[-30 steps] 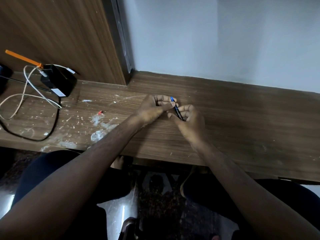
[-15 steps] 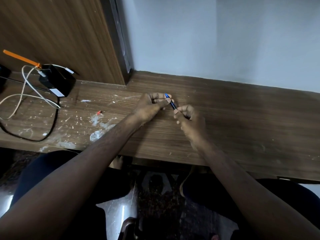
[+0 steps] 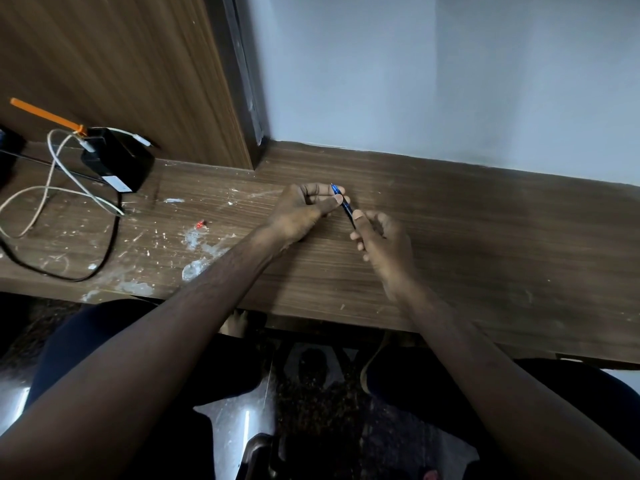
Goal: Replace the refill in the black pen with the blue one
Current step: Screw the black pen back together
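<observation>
Both hands hold one slim pen [image 3: 343, 203] above the middle of the wooden desk [image 3: 485, 237]. My left hand [image 3: 304, 211] pinches its blue far end between thumb and fingers. My right hand [image 3: 384, 242] grips the dark near end, most of which is hidden inside the fist. The pen slants from upper left to lower right. Whether the blue part is a refill or a pen section cannot be told.
A black adapter [image 3: 117, 159] with white and black cables [image 3: 52, 188] and an orange stick [image 3: 45, 116] sits at the far left. White specks and a small red bit [image 3: 200, 223] litter the left desk. A wooden panel [image 3: 121, 74] and wall stand behind.
My two hands have drawn slightly apart along the pen, so more of the shaft shows between them. My right hand slid toward me and to the right.
</observation>
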